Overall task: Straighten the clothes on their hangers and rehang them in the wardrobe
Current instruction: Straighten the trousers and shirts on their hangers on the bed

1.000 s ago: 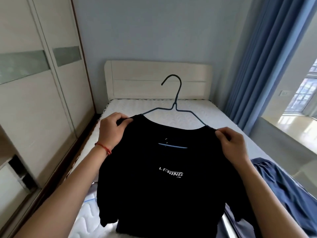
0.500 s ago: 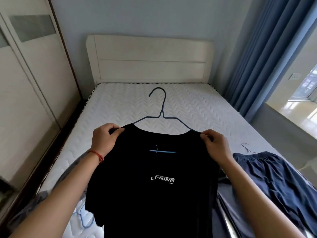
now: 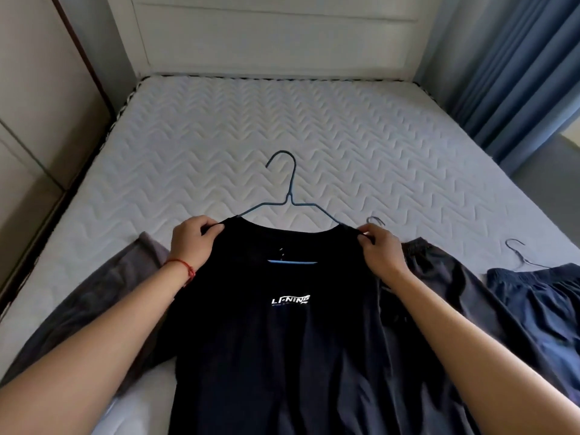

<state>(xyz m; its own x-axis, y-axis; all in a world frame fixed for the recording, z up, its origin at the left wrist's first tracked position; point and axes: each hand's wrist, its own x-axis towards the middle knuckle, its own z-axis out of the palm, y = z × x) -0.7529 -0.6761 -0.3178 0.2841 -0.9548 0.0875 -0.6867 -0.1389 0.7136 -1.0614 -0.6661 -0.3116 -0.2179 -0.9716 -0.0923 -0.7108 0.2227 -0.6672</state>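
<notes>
A black T-shirt (image 3: 282, 346) with a white logo hangs on a thin dark wire hanger (image 3: 290, 189), whose hook sticks up above the neckline. My left hand (image 3: 191, 243) pinches the shirt's left shoulder and my right hand (image 3: 378, 251) pinches its right shoulder, both over the hanger's arms. The shirt is low over the white quilted mattress (image 3: 282, 136), its body draped toward me. A grey garment (image 3: 103, 296) lies under it on the left. Dark grey trousers (image 3: 445, 284) lie to the right.
Navy shorts (image 3: 539, 306) on another wire hanger (image 3: 518, 252) lie at the right edge of the bed. A white headboard (image 3: 276, 36) stands at the back. Wardrobe doors (image 3: 34, 105) run along the left, blue curtains (image 3: 518, 67) hang on the right.
The shirt on its hanger has come down toward the mattress and my view has tilted downward. Both hands keep their grip on the shoulders.
</notes>
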